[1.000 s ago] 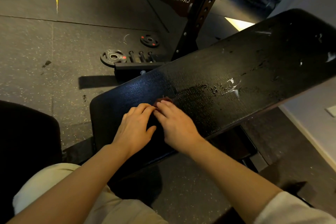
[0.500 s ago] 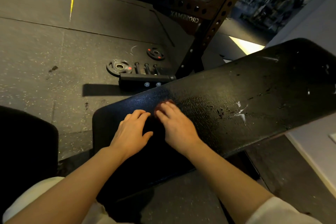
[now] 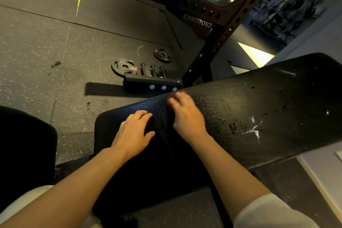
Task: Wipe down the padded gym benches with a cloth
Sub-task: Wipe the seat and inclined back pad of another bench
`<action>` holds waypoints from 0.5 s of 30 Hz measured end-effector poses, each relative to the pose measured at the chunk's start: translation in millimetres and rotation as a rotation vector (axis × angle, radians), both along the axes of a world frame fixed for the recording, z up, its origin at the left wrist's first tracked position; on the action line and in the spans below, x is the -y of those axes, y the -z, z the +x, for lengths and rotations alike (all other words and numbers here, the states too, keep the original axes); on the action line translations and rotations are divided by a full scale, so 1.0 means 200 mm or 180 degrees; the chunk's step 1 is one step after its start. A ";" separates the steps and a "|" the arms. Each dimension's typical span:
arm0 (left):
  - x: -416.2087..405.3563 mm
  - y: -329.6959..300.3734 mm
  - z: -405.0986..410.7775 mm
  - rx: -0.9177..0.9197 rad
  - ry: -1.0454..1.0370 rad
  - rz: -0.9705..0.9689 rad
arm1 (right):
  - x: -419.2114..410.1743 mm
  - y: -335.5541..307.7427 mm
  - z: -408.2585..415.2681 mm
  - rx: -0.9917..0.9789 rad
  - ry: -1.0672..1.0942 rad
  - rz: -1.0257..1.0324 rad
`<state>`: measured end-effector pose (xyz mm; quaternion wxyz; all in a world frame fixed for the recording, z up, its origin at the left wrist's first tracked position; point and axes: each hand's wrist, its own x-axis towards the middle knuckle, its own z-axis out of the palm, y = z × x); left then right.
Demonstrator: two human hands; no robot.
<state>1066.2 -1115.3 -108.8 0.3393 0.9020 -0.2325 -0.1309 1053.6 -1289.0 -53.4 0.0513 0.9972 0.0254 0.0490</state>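
The long black padded bench [image 3: 240, 116], cracked and wet-speckled, slants across the floor. The left hand [image 3: 132, 133] rests flat, fingers relaxed; the blurred right hand [image 3: 187, 116] presses a barely visible reddish cloth [image 3: 182, 92] at the far edge.

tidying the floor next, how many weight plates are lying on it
2. A larger weight plate lies beside the rack's foot; a smaller weight plate lies just beyond it. The bench could hide others.

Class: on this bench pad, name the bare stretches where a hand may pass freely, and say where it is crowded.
Free: the bench pad from the right hand out to its far rounded end, though cracked. Also the near strip below both wrists. Crowded: the middle, where the left hand lies flat beside the right, a reddish cloth just showing under its fingertips.
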 end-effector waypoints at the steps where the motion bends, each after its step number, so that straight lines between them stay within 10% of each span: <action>1: 0.00 0.01 0.00 0.0022 -0.0013 0.0021 | 0.04 -0.02 0.03 0.0256 0.0273 0.0080; 15: 0.00 0.09 -0.05 0.0312 -0.0295 0.0021 | -0.22 0.08 0.19 0.0127 0.0278 -0.0257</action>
